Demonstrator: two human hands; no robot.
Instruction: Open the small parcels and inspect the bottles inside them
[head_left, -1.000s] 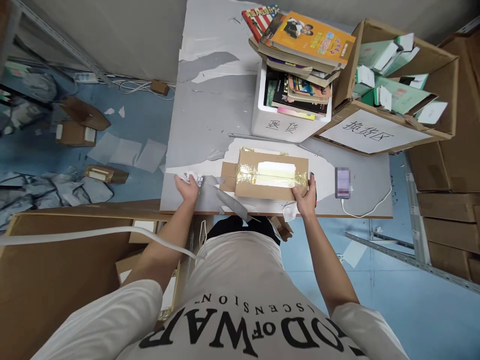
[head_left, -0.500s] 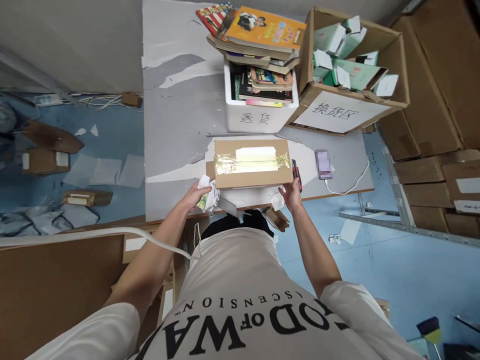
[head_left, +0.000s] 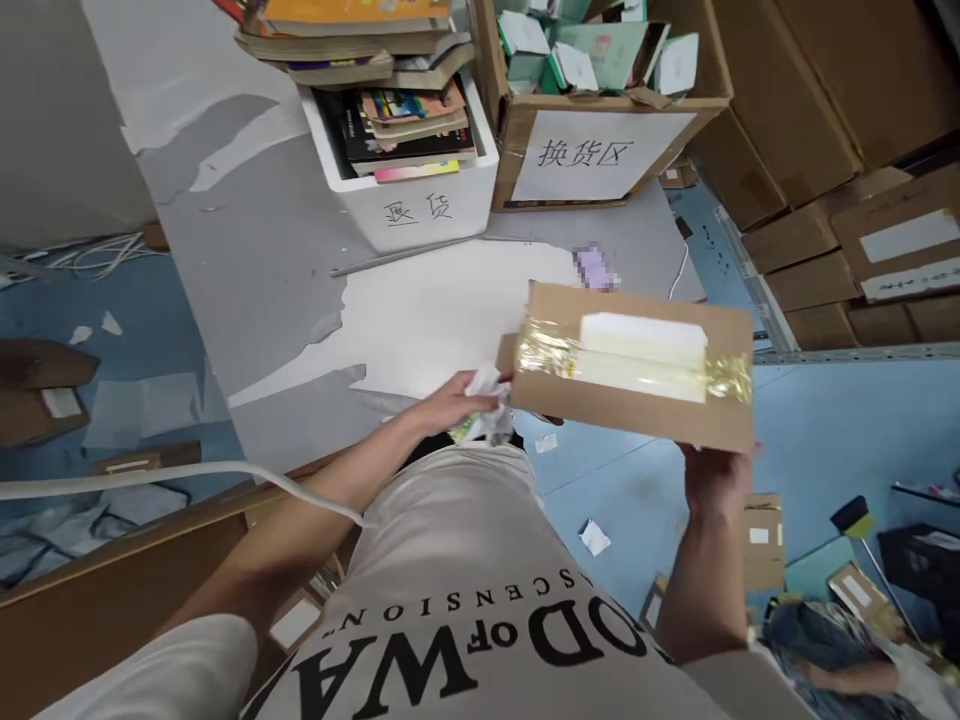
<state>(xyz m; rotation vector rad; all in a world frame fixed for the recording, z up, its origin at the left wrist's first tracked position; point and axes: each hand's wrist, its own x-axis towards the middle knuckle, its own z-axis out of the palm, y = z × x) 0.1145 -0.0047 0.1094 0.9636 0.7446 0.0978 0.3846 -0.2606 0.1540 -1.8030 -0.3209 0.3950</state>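
A taped cardboard box (head_left: 637, 425) with a white label on top is held up past the table's front right edge. My right hand (head_left: 716, 485) grips its near right side from below; most of its fingers are hidden under the box. Crumpled white paper (head_left: 495, 415), with a green-yellow piece beneath it, is pinched in my left hand (head_left: 457, 400). That hand is close to the small brown flap at the box's left end; I cannot tell if it touches the box.
Books fill a white bin (head_left: 420, 215) on the grey table (head_left: 262, 230). Beside it stands a carton (head_left: 517, 150) of green-and-white boxes. A phone (head_left: 594, 267) lies behind the held box. Cartons are stacked at right. Another person's arm (head_left: 847, 680) shows at lower right.
The cardboard box has been lifted off the table and carried right, along with both hands. The view has turned rightward. The red and black knife near my right hand is no longer visible.
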